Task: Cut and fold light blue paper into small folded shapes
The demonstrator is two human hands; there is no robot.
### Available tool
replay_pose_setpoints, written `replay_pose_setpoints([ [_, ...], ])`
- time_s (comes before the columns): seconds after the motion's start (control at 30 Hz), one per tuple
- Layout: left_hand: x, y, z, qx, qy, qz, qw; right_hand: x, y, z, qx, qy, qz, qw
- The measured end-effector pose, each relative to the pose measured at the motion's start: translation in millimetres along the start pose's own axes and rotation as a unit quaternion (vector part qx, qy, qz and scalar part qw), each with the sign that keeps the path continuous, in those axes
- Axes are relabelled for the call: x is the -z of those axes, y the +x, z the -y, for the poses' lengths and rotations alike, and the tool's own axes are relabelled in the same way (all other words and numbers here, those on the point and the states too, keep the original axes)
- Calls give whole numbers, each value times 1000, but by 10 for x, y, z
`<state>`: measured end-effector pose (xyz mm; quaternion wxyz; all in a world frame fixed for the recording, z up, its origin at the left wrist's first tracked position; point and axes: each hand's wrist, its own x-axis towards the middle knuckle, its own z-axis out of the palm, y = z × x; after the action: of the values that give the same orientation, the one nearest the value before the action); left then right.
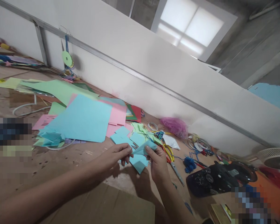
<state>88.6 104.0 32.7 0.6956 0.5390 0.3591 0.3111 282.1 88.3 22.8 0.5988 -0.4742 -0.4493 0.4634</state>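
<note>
L hand (116, 155) & R hand (157, 162) both pinch a small blue paper (143, 150), held off the counter (67, 160) just left of the yellow-handled scissors (171, 158). L thumb + fingertips are pressed together on its left tip. R thumb + forefinger pinch its right edge, other fingers curled.

The paper looks part-folded to a point, so I'd judge it's a crease in hand. To do it well: match edges before pressing, keep both pinches close to the fold line, run the crease from the tip outward. The sheet is thin, so light pressure only or it'll buckle.

Room: loose blue squares (138, 163) lie under the hands, touching or nearly, left of the scissors. A big blue sheet (81, 119) lies farther left, w/ bare counter nearer the person. A black gadget (214, 179) and blue yarn (189, 164) sit right of the scissors, so it's tight that side. The white partition (154, 68) closes things off behind the scissors. Scissor blades point toward the R wrist, so keep clear.
</note>
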Motion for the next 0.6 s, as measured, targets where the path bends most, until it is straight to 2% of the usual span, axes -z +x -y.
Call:
replay_pose_setpoints([
  [0.1,1,22,83,30,-41,11,999,-11,-5,1,-1,12,1,1000],
  [0.3,26,102,125,-16,-4,11,1000,-32,-18,1,-1,18,2,1000],
  [0.47,32,81,42,-73,74,11,995,-36,-18,1,4,15,0,1000],
  [0.6,5,2,-73,-67,127,-11,990,-33,-21,14,14,-10,3,1000],
])
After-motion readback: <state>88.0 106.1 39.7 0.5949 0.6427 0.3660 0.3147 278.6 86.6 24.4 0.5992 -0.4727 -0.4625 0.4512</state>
